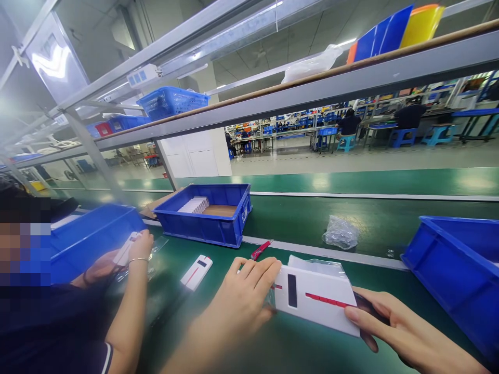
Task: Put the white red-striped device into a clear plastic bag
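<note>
Left hand (244, 296) & right hand (393, 327) pinch white device (315, 301) at its ends, just above table (296, 343). Around: red cutter (260, 250), plastic bag (340, 232), blue bin (206, 213), 2nd device (196, 271); co-worker's hand (138, 246) left.

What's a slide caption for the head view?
Both hands, left hand and right hand, hold a white rectangular plastic device with a red stripe over the green bench.

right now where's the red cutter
In the head view the red cutter lies on the green bench, just beyond the left hand and right of the blue bin.
</note>
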{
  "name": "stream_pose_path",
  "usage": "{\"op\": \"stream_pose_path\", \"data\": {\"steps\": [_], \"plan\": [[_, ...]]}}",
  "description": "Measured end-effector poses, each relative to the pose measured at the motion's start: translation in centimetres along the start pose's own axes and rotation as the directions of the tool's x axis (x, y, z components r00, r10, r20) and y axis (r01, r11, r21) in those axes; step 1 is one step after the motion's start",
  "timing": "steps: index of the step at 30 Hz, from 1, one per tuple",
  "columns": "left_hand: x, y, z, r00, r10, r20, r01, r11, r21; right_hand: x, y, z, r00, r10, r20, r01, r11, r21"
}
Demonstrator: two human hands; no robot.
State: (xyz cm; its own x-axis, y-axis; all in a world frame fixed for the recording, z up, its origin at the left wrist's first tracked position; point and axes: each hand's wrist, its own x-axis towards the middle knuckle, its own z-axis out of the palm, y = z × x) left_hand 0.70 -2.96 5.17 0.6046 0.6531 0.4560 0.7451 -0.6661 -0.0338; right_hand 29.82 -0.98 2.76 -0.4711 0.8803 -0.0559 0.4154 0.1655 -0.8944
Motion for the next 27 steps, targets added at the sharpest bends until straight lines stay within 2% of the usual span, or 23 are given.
{"op": "stream_pose_path", "data": {"steps": [2, 7, 11, 16, 21, 27], "plan": [[0.0, -0.2, 0.0, 1.0, -0.002, 0.016, 0.003, 0.999, -0.037, 0.0, -0.1, -0.2, 1.0, 0.0, 0.001, 0.0, 1.0, 0.02], [0.2, -0.9, -0.8, 0.997, 0.008, 0.078, 0.012, 0.968, -0.25, -0.1, -0.3, -0.7, 0.999, 0.005, 0.051, -0.008, 0.998, 0.06], [0.5, -0.6, -1.2, 0.995, 0.017, 0.098, 0.007, 0.97, -0.242, -0.2, -0.6, -0.8, 0.998, 0.013, 0.053, -0.016, 0.999, 0.041], [0.6, 0.2, -0.7, 0.999, 0.018, 0.046, -0.008, 0.978, -0.21, -0.4, -0.8, -0.3, 0.996, 0.05, -0.074, -0.043, 0.995, 0.085], [0.2, 0.7, 0.4, 0.999, 0.001, -0.043, -0.009, 0.984, -0.178, -0.6, -0.5, -0.2, 0.998, 0.041, -0.038, -0.035, 0.99, 0.138], [0.0, 1.3, 1.6, 0.987, -0.02, -0.16, -0.009, 0.984, -0.18, -1.0, -1.1, -0.3, 0.992, 0.068, -0.105, -0.051, 0.986, 0.156]]}}
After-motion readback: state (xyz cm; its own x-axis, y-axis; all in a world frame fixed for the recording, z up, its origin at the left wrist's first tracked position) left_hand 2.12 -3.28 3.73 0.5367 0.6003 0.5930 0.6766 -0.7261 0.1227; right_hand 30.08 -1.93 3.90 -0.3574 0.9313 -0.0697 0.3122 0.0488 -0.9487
